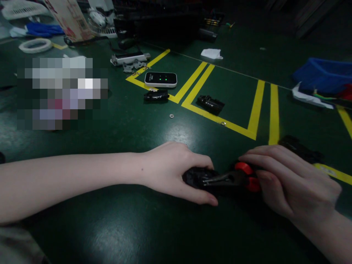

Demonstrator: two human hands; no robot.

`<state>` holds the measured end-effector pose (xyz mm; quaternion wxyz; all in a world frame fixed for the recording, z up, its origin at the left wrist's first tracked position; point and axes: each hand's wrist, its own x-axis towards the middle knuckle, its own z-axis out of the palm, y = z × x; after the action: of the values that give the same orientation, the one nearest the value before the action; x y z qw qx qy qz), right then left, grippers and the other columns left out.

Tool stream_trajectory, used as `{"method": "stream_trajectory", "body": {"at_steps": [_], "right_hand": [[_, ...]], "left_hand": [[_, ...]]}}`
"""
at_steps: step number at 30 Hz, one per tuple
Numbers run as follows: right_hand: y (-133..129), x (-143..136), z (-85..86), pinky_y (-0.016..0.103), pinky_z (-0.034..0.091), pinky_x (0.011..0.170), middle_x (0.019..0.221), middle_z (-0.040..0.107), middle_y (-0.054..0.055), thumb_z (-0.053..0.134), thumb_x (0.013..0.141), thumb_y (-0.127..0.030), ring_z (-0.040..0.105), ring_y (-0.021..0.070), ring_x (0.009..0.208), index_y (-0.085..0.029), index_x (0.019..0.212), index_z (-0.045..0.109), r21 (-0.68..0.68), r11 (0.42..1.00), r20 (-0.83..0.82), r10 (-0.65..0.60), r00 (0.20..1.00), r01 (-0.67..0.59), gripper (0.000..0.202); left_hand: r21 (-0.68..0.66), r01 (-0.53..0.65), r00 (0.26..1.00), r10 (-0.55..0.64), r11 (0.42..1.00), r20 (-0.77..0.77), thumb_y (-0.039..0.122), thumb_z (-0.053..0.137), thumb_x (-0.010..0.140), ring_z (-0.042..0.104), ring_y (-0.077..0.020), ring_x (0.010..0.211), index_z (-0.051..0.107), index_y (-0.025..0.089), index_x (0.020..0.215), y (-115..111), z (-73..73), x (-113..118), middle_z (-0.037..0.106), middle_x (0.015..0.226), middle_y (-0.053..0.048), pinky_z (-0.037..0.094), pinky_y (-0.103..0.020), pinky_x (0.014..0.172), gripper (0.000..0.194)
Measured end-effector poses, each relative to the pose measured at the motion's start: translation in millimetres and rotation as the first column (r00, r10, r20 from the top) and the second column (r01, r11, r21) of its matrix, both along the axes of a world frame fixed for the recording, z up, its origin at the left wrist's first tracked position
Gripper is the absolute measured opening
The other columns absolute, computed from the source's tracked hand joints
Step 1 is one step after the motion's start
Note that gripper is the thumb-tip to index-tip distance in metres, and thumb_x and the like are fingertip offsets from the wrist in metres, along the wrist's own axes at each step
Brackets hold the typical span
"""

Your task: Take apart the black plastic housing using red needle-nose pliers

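The left hand (172,170) curls, thumb and fingers partly closed, around a black part (194,177) over the green bench (110,227); pliers (233,179) point leftward at it, their red handles (244,168) gripped in the folded right hand (297,179).

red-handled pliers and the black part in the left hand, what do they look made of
Pliers: probably dark metal, given the bright glint. Red grips: perhaps plastic or rubber, smooth and evenly coloured. Black part: likely glossy plastic, showing small highlights, though dim light leaves that open.
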<state>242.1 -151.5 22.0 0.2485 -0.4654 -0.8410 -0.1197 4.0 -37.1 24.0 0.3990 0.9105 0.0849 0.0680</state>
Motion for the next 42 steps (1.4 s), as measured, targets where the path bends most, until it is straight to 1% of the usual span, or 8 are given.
{"method": "stream_trajectory", "body": {"at_steps": [3,5,9,14,20,29,35,42], "right_hand": [[0.0,1.7,-0.6,0.029,0.048,0.063,0.089,0.064,0.009,0.047,0.094,-0.016,0.061,0.0172,0.078,-0.013,0.099,0.061,0.012,1.000,0.015,-0.004,1.000,0.004,0.015],[0.6,2.6,-0.7,0.029,0.048,0.063,0.090,0.064,0.010,0.047,0.095,-0.018,0.062,0.0178,0.080,-0.013,0.099,0.062,0.019,1.000,0.023,-0.002,1.000,0.002,0.016],[2.0,3.1,0.1,0.030,0.049,0.066,0.091,0.065,0.010,0.046,0.096,-0.020,0.062,0.0177,0.081,-0.013,0.100,0.063,0.034,0.999,0.014,-0.003,1.000,0.002,0.018],[1.6,0.2,0.4,0.029,0.048,0.065,0.092,0.065,0.010,0.046,0.095,-0.017,0.062,0.0169,0.080,-0.013,0.101,0.062,0.022,1.000,0.007,0.001,1.000,-0.001,0.017],[0.3,-3.6,-0.8,0.029,0.047,0.063,0.091,0.064,0.007,0.038,0.099,-0.019,0.061,0.0155,0.079,-0.017,0.101,0.059,-0.005,0.998,0.008,-0.066,0.998,0.066,0.021],[2.5,-7.1,-0.6,0.029,0.046,0.063,0.089,0.063,0.006,0.042,0.099,-0.018,0.059,0.0141,0.078,-0.016,0.098,0.059,-0.036,0.999,-0.028,-0.030,0.999,0.029,0.017],[-0.3,-8.0,-1.2,0.029,0.047,0.063,0.091,0.063,0.006,0.042,0.098,-0.017,0.059,0.0142,0.079,-0.016,0.101,0.059,-0.035,0.999,-0.025,-0.034,0.999,0.033,0.018],[-0.1,-3.3,-6.2,0.027,0.049,0.065,0.090,0.064,0.006,0.042,0.100,-0.021,0.061,0.0132,0.081,-0.016,0.106,0.060,0.031,0.998,-0.062,-0.046,0.997,0.048,0.019]], "left_hand": [[-0.008,0.007,1.000,-0.007,1.000,0.005,0.055,0.070,0.083,0.062,-0.0120,0.067,0.067,0.022,0.114,0.8,0.9,-0.9,0.074,0.090,0.000,0.040,-0.023,0.062,0.045],[-0.023,0.018,1.000,-0.018,1.000,0.013,0.054,0.070,0.083,0.062,-0.0116,0.067,0.066,0.022,0.117,1.5,0.9,-1.0,0.075,0.094,-0.001,0.040,-0.022,0.062,0.047],[-0.031,0.037,0.999,-0.036,0.999,0.010,0.052,0.070,0.084,0.062,-0.0112,0.066,0.067,0.020,0.112,2.5,0.9,-0.5,0.075,0.087,0.000,0.041,-0.022,0.062,0.043],[-0.022,0.038,0.999,-0.038,0.999,-0.005,0.053,0.069,0.084,0.060,-0.0110,0.065,0.067,0.022,0.114,2.8,2.1,-0.6,0.074,0.089,0.000,0.039,-0.022,0.061,0.043],[0.007,0.042,0.999,-0.042,0.999,0.004,0.056,0.067,0.085,0.061,-0.0112,0.066,0.067,0.022,0.113,2.5,1.2,-0.9,0.073,0.084,0.002,0.039,-0.022,0.061,0.044],[0.055,0.043,0.999,-0.044,0.998,0.009,0.059,0.071,0.080,0.064,-0.0124,0.068,0.062,0.021,0.121,0.9,1.8,-0.2,0.075,0.089,0.001,0.040,-0.023,0.061,0.057],[0.086,0.061,0.998,-0.063,0.994,0.021,0.061,0.068,0.082,0.062,-0.0100,0.059,0.064,0.020,0.102,0.7,0.2,0.9,0.068,0.070,0.006,0.037,-0.023,0.059,0.046],[0.087,0.075,0.997,-0.076,0.993,0.005,0.061,0.066,0.084,0.061,-0.0106,0.059,0.062,0.020,0.101,1.5,0.6,1.4,0.066,0.069,0.006,0.037,-0.023,0.059,0.045]]}}
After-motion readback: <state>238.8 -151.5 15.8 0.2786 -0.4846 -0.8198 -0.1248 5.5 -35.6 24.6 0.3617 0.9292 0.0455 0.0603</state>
